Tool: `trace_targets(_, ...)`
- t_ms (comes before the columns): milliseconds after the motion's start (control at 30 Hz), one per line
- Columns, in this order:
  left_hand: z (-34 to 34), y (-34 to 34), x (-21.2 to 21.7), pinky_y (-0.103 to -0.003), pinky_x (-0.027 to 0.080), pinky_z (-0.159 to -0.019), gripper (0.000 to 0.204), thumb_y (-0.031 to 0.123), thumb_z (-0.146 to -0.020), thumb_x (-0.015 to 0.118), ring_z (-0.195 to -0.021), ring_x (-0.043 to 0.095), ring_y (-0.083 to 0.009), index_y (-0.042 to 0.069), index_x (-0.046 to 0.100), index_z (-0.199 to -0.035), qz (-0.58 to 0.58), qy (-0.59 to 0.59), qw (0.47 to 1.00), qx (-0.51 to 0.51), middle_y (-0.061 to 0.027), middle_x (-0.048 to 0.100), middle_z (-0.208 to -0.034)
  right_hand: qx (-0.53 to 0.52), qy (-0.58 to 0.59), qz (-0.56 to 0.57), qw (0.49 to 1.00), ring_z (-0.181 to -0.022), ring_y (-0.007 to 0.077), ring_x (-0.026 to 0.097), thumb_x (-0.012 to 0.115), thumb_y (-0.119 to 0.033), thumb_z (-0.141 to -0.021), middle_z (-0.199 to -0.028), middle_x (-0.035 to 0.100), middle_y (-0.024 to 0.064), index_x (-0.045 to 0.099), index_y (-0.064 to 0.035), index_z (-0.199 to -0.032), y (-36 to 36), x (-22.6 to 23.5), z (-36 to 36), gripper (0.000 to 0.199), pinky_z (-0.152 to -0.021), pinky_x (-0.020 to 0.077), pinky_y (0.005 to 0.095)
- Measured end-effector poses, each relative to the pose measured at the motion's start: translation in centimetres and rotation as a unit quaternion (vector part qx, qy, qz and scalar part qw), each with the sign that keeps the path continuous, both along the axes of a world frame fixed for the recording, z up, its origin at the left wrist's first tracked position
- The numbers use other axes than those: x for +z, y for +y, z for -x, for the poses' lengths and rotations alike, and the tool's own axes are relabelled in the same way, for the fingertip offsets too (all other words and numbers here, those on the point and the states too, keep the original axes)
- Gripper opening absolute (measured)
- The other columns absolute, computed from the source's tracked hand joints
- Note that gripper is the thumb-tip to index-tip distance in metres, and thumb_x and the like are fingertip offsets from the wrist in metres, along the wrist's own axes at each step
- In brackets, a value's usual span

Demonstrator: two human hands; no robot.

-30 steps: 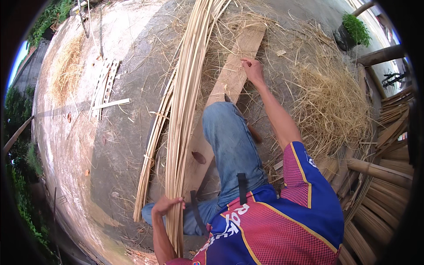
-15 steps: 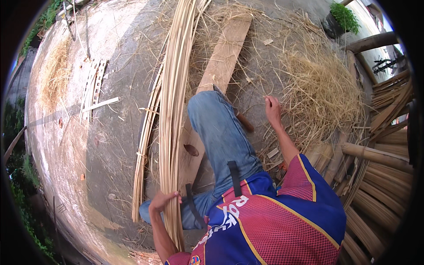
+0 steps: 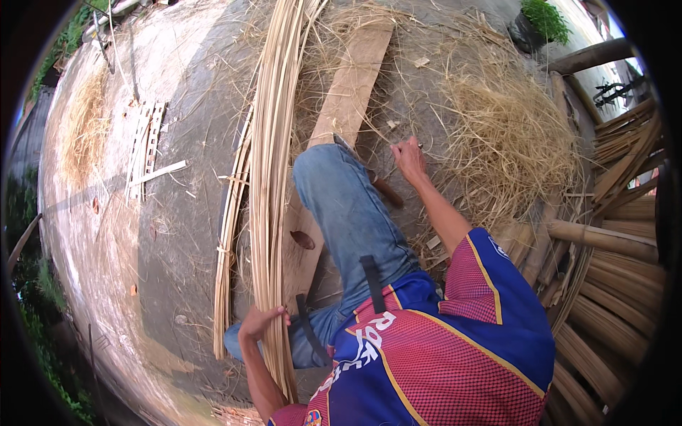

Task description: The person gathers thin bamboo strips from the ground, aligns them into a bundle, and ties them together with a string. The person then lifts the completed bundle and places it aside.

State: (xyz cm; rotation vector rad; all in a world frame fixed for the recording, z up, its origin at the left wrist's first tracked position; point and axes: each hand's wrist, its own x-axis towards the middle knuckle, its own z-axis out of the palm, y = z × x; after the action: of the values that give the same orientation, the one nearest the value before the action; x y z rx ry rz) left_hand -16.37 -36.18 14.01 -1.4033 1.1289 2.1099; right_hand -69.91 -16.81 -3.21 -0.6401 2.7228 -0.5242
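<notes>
From the head camera, looking down, the person sits on a concrete floor (image 3: 177, 234) with one leg in blue jeans (image 3: 348, 213) stretched out along a long wooden plank (image 3: 352, 92). A thick bundle of long pale bamboo strips (image 3: 273, 156) runs from the top of the picture down past the person's left side, lying partly on the plank and partly on the floor, just beside the jeans leg.

The left hand (image 3: 261, 321) sits at the near end of the bundle, its fingers (image 3: 273, 312) curled over the strips and grasping them. A thinner group of strips (image 3: 226, 248) lies on the floor just left of the main bundle, apart from the hand.

The right hand (image 3: 410, 157) is stretched forward to the right of the knee, resting low by the plank's edge and close to a heap of dry straw-like shavings (image 3: 511, 135). Its fingers look loosely bent, but it cannot be told whether they hold anything; a small dark piece (image 3: 387, 192) lies just beneath the wrist.

Farther off, a short slatted piece of wood (image 3: 145, 145) lies on the floor to the left, well apart from the bundle. Stacked bamboo poles (image 3: 611, 284) fill the right edge, and a green potted plant (image 3: 543, 21) stands at the upper right.
</notes>
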Motion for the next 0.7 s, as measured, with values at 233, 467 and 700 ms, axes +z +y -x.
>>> trace_targets(233,-0.3,0.3,0.0,-0.039,0.058,-0.069,0.021,0.009,-0.091,0.074,-0.072,0.071,-0.0259,-0.007,0.065,-0.103,-0.024,0.001,0.999,0.033,-0.0151,0.071,-0.081,-0.267,-0.055,0.653,0.707,-0.059,0.0145,0.059,0.049,-0.041,-0.109,-0.074,0.058,0.0017,0.06,-0.003,-0.093,-0.1,16.7,5.4,0.043,-0.057,0.0508,0.0308)
trace_targets(467,0.0,-0.3,-0.4,-0.039,0.059,-0.068,0.022,0.008,-0.09,0.074,-0.072,0.072,-0.0269,-0.006,0.064,-0.104,-0.024,0.001,0.999,0.024,-0.0153,0.071,-0.081,-0.244,0.023,0.303,0.921,-0.055,0.0117,0.054,0.048,-0.044,-0.108,-0.074,0.059,0.0026,0.066,-0.0043,-0.114,8.2,18.0,21.6,0.044,-0.054,0.047,0.0332)
trace_targets(700,0.0,0.0,-0.2,-0.04,0.059,-0.07,0.024,0.008,-0.089,0.075,-0.073,0.072,-0.0268,-0.006,0.064,-0.105,-0.033,0.003,0.999,0.031,-0.016,0.071,-0.082,-0.239,0.131,-0.025,0.962,-0.105,0.0458,0.067,0.035,-0.045,-0.105,-0.108,0.073,0.0196,0.069,-0.0138,-0.117,5.6,12.0,25.1,0.048,-0.088,0.0495,0.0551)
